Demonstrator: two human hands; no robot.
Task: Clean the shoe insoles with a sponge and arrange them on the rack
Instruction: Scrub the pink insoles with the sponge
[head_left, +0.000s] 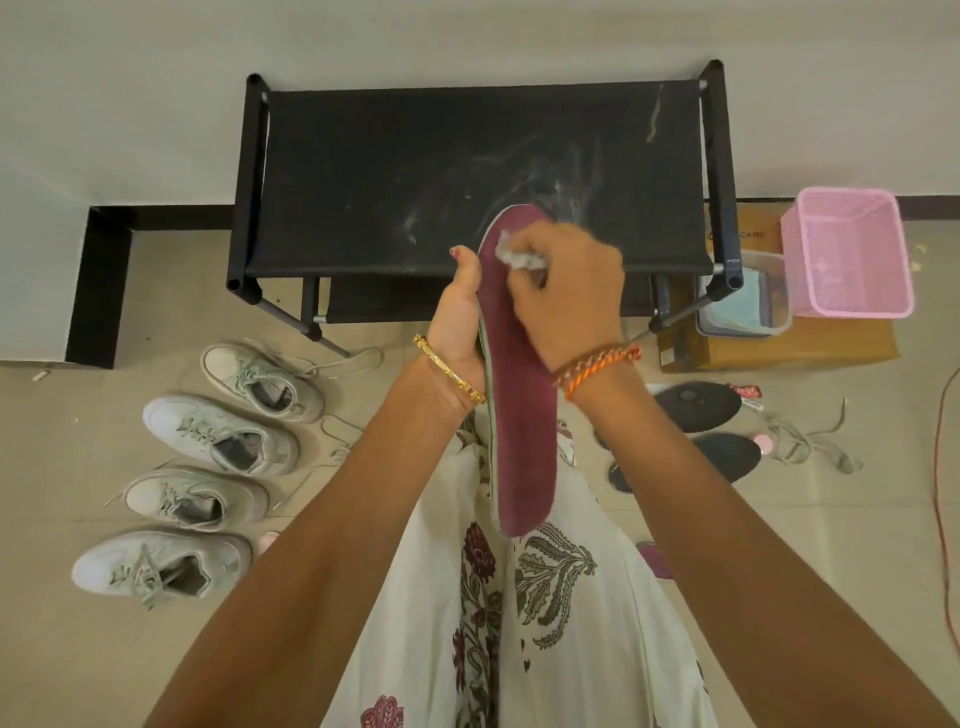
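A long maroon insole (522, 441) is held lengthwise in front of me, its toe end over the front edge of the black shoe rack (363, 171). My left hand (460, 322) grips its left edge from below, thumb up along the side. My right hand (566, 291) pinches a small pale grey sponge (511, 255) and presses it on the insole's toe end. Two dark insoles (698, 400) lie on the floor to the right. The rack's top fabric shelf shows pale smears and holds nothing.
Several pale sneakers (218, 431) stand in a column on the floor at left. At right, a cardboard box (831, 345) carries a pink mesh basket (849, 254) and a clear plastic tub (748, 304). Loose laces (810, 441) and a red cord (940, 467) lie at right.
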